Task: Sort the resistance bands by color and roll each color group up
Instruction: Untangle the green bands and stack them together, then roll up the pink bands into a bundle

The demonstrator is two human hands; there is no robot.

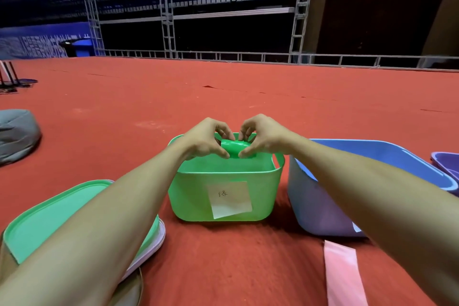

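Green lid [49,218] lies on the floor, far left. Left hand [203,141] pinches the left end of the rolled green band [233,148]; right hand [265,139] pinches its right end. The roll's long axis runs left to right, above the open green bin [188,196], towards its far side. Judgement: a straight lowering would deposit it. Pink band [344,273] lies flat on the floor, nearer the right hand.
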